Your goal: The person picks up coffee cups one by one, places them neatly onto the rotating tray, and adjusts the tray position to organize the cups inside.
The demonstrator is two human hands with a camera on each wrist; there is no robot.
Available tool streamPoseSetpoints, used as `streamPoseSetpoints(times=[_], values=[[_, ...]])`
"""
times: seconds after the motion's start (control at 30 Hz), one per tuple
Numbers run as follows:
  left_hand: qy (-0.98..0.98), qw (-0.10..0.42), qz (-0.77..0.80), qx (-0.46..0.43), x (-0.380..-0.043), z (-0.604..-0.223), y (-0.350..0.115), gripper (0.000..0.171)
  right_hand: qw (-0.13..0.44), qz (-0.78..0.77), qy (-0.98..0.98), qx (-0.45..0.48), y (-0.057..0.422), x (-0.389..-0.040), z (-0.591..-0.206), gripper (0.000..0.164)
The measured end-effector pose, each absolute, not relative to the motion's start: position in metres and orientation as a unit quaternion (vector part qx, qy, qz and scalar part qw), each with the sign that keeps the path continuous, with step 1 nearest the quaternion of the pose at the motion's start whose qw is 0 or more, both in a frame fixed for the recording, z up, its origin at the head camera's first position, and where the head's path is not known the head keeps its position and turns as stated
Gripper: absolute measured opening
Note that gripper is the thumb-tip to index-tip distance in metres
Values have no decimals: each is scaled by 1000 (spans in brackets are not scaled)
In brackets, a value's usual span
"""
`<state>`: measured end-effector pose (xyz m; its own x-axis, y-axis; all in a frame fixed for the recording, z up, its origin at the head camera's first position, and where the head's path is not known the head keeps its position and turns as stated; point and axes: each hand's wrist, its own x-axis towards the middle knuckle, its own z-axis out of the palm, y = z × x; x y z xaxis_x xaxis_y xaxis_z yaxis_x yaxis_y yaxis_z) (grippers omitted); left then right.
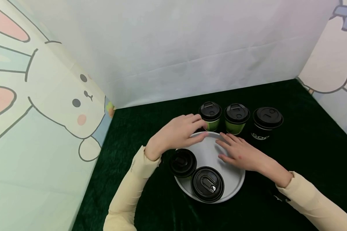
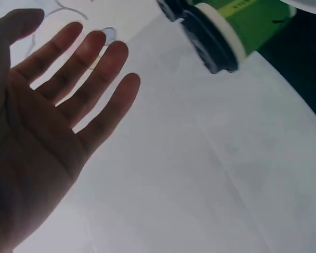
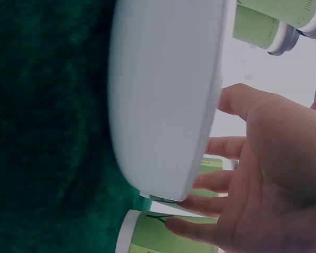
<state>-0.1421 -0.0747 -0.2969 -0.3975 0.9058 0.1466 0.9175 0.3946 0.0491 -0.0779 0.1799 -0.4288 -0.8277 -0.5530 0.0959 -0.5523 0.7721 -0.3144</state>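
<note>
A round white tray [image 1: 211,150] holds two black-lidded paper cups, a left one [image 1: 183,163] and a front one [image 1: 207,184]. My left hand [image 1: 176,133] hovers over the tray's far left rim, its fingertips close to a green cup [image 1: 210,114]; in the left wrist view its spread fingers [image 2: 102,113] hold nothing. Over the tray's right side is my right hand [image 1: 241,154], fingers extended and grasping nothing. In the right wrist view those fingers [image 3: 213,182] overlap the tray's edge [image 3: 163,105]; whether they touch it I cannot tell.
Behind the tray, a second green cup [image 1: 236,118] and a black cup [image 1: 267,123] stand in a row with the first green one. Dark green cloth [image 1: 127,134] covers the table. A pale backdrop [image 1: 173,48] rises behind, with printed cartoon panels at both sides.
</note>
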Motion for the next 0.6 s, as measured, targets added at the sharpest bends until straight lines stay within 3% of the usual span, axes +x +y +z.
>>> streamPoseSetpoints(times=[0.23,0.6], values=[[-868,-3,-58,-492,-166,-304,-73,44,3,-166,943,-290,182,-73,-434,54],[-887,-7,-78,-455,-205,-324,-69,50,-25,-132,950,-281,189,-60,-441,55]])
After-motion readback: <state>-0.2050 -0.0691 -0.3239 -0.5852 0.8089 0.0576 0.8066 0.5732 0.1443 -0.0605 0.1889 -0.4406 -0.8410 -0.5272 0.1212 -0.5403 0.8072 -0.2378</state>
